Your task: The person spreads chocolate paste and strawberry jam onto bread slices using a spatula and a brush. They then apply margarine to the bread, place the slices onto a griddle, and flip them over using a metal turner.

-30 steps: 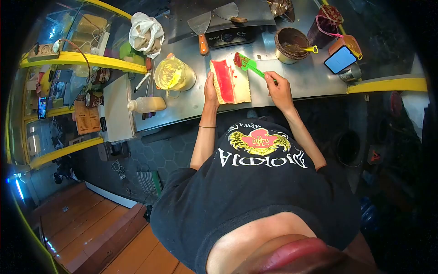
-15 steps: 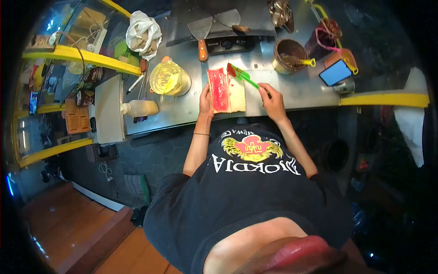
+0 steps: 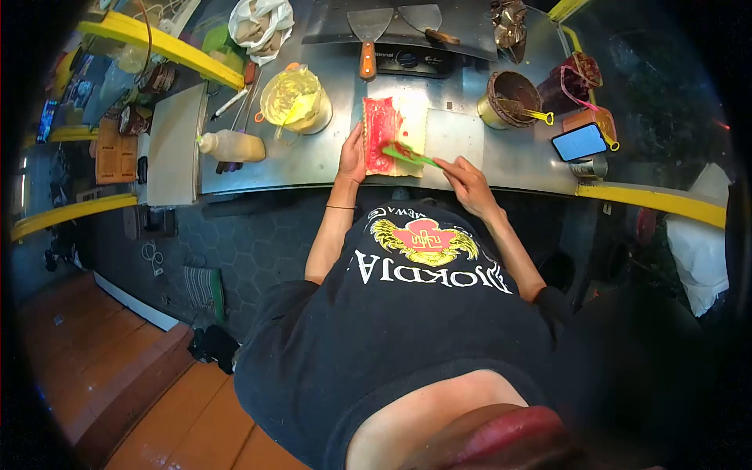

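A rectangular slab of bread point(image 3: 413, 125) lies on the steel counter in front of me, its left half coated with red jam point(image 3: 380, 121) and its right half mostly pale with a few red specks. Along its left edge, my left hand point(image 3: 353, 158) grips the bread, with some fingertips hidden. My right hand point(image 3: 470, 186) is closed around the handle of a green spatula point(image 3: 411, 157). The red-smeared blade rests over the lower part of the jam, slightly blurred.
A tub of yellow spread point(image 3: 296, 102) and a squeeze bottle point(image 3: 233, 146) stand left. On the right are a tub of dark spread point(image 3: 509, 100) and a phone point(image 3: 580, 142). Behind the bread is a griddle point(image 3: 329, 27) with a wooden-handled scraper point(image 3: 367, 47).
The spatula has moved from the top of the bread down to the lower part of the red half. My left hand stays at the left edge. The whole view has shifted slightly.
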Demonstrator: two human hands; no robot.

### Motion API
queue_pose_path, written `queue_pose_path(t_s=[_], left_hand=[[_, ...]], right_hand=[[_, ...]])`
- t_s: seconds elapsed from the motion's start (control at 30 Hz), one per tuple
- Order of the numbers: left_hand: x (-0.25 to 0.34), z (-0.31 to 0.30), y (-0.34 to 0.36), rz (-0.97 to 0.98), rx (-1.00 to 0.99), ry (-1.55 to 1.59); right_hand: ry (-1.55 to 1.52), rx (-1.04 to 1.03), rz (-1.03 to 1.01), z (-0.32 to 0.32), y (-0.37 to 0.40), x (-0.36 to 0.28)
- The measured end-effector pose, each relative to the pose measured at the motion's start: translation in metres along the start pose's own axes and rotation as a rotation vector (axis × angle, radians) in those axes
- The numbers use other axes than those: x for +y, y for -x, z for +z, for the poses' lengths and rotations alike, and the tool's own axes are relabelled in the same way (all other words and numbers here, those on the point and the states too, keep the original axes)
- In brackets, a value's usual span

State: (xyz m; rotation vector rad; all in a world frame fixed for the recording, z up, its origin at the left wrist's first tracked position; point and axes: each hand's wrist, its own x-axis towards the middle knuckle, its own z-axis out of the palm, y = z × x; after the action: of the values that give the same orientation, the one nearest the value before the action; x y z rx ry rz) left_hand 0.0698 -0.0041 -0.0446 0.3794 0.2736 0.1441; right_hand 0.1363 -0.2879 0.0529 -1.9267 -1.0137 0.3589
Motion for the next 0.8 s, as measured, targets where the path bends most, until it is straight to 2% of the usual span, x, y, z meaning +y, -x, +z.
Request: queue_pose_path(t_s=[0.1, 0.17, 0.3, 0.37, 0.43, 0.5, 0.53, 0.6, 0.63, 0.7, 0.77, 0.8], left_hand=[[-0.003, 0.021, 0.019, -0.009, -0.031, 0.089], [-0.012, 0.016, 0.024, -0.039, -0.021, 0.119], [-0.021, 0.008, 0.023, -0.03, 0.002, 0.107], [-0.02, 0.005, 0.02, -0.023, 0.019, 0.087], [-0.016, 0.012, 0.019, -0.018, 0.024, 0.094], [-0.014, 0.02, 0.021, -0.035, 0.059, 0.123], [-0.014, 0.02, 0.021, -0.044, 0.045, 0.134], [-0.014, 0.019, 0.021, -0.029, 0.055, 0.106], [-0.014, 0.018, 0.021, -0.022, 0.065, 0.075], [-0.015, 0.018, 0.021, -0.029, 0.078, 0.065], [-0.015, 0.021, 0.021, -0.04, 0.088, 0.054], [-0.015, 0.025, 0.022, -0.022, 0.095, 0.026]], right_hand=[[-0.058, 0.007, 0.068, -0.015, 0.013, 0.004], [-0.04, 0.077, 0.097, -0.019, -0.007, 0.006], [-0.088, 0.188, 0.033, -0.002, -0.05, 0.021], [0.018, 0.121, -0.054, 0.005, -0.051, 0.024], [0.013, 0.049, -0.06, -0.002, -0.021, 0.015], [0.054, -0.139, -0.014, -0.016, 0.011, 0.008], [0.056, -0.144, -0.017, -0.022, 0.02, 0.009], [-0.089, -0.046, 0.138, -0.03, 0.028, 0.009], [-0.09, -0.039, 0.141, -0.032, 0.025, 0.009], [-0.189, 0.132, 0.262, -0.037, 0.01, 0.011], [-0.222, 0.187, 0.283, -0.032, -0.008, 0.02], [-0.135, 0.234, 0.182, -0.026, -0.017, 0.029]])
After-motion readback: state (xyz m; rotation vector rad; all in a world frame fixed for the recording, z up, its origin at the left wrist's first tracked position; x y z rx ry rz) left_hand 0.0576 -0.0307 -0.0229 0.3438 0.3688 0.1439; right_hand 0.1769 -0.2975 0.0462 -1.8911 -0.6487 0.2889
